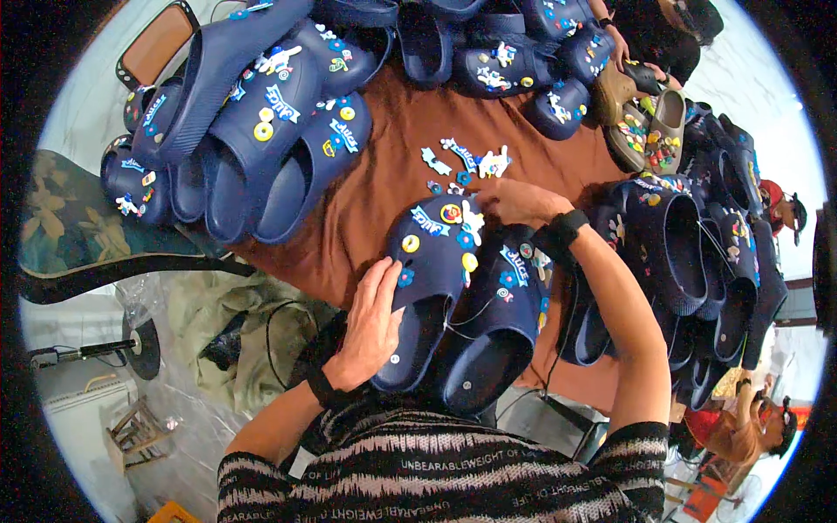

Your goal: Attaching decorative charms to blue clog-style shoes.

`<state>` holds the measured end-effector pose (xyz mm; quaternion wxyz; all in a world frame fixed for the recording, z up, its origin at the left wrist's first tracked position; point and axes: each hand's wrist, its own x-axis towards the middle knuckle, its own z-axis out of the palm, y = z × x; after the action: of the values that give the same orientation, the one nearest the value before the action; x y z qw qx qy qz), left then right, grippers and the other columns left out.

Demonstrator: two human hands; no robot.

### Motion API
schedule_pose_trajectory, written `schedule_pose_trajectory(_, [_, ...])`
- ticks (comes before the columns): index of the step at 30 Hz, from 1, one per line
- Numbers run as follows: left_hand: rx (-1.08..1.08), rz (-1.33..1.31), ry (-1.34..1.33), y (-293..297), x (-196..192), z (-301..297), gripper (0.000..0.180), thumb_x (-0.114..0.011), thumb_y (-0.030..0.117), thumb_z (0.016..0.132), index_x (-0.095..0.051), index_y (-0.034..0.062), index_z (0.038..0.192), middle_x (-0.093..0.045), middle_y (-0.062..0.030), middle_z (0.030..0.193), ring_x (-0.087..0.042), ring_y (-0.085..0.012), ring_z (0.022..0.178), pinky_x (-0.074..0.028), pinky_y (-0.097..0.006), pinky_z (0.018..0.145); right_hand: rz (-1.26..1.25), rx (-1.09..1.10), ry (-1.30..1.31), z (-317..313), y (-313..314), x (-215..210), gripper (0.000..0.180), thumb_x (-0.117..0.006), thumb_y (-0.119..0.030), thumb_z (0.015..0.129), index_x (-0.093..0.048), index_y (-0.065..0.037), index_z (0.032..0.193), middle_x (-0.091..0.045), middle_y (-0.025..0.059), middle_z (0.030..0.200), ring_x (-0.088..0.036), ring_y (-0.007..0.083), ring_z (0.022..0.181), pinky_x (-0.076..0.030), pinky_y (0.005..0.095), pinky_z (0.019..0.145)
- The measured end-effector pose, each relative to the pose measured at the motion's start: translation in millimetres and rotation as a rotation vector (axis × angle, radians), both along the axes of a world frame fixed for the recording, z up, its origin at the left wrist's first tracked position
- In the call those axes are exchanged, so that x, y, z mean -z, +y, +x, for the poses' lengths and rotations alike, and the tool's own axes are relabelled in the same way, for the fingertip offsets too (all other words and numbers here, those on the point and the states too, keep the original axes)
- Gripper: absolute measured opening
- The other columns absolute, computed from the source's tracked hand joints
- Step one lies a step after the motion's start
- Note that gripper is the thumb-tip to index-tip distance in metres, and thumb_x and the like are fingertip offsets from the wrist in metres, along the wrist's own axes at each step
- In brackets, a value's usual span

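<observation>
In front of me on a brown cloth lies a navy foam clog [427, 275] with colourful shoe charms on its upper. My left hand [368, 324] grips its left side, fingers lying along the upper and thumb near the opening. At the clog's toe, my right hand [521, 206] has its fingers drawn together; whatever is in them is hidden. Loose shoe charms [462, 166] sit just beyond the toe. To the right is a second navy clog [495, 322], also decorated, joined to the first by a thin cord.
Piles of decorated navy clogs stand at left [261, 131], far side [501, 65] and right [680, 244] of the brown cloth [392, 131]. Tan clogs [649, 135] lie near another person's hand [617, 48]. A patterned chair [105, 218] is at left.
</observation>
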<state>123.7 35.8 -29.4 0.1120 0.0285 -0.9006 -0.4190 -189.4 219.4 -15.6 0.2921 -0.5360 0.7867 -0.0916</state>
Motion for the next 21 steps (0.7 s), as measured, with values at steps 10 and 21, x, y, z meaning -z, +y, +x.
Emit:
schedule_pose_trajectory(10, [0.109, -0.042, -0.052, -5, -6, 11, 0.075, -0.067, -0.005, 0.078, -0.038, 0.0002, 0.147, -0.037, -0.0206, 0.148, -0.038, -0.0393, 0.138, -0.032, -0.046, 0.116, 0.061, 0.076, -0.442, -4, -61, -12, 0.03, -0.056, -0.004, 0.088, -0.07, -0.002, 0.114, -0.073, 0.0069, 0.097, -0.068, 0.0174, 0.086, -0.056, 0.032, 0.077])
schedule_pose_trajectory(21, [0.07, -0.033, -0.025, -4, -6, -1, 0.072, -0.065, -0.005, 0.079, -0.038, 0.0, 0.146, -0.038, -0.0214, 0.148, -0.039, -0.04, 0.137, -0.033, -0.047, 0.115, -0.139, 0.196, -0.267, -15, -54, -16, 0.047, -0.047, 0.005, 0.084, -0.063, -0.001, 0.127, -0.072, 0.0125, 0.098, -0.07, 0.0204, 0.092, -0.056, 0.032, 0.078])
